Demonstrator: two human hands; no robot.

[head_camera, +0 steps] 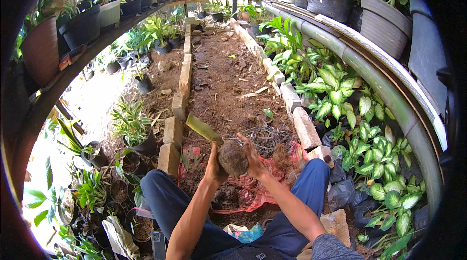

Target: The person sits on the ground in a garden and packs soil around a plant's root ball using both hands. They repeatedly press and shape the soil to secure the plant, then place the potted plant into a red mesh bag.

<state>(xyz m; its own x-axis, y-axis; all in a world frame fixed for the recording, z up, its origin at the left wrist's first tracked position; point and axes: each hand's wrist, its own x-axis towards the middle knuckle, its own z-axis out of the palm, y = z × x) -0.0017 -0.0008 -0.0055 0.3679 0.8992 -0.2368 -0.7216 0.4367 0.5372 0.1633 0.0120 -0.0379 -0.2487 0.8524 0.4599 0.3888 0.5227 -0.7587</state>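
Observation:
My left hand (215, 167) and my right hand (254, 158) cup a round, dark brown ball of soil or root fibre (233, 158) from its two sides. A stiff green leaf piece with a cut end (203, 128) sticks out of the ball's far left, tilted up and left. What joins leaf and ball is partly hidden behind my left fingers. Below my hands, a red plastic sheet (264, 197) lies on the ground with dark loose soil or fibre (228, 196) on it. Just beyond my right hand is a tangle of thin string or wire (268, 135).
Rows of bricks (173, 128) and blocks (305, 128) edge the soil path (222, 77). Potted plants crowd both sides, including variegated foliage (394, 187) at right. A bamboo pole (365, 74) carries along the right shelf. A phone (158, 245) lies by my left leg.

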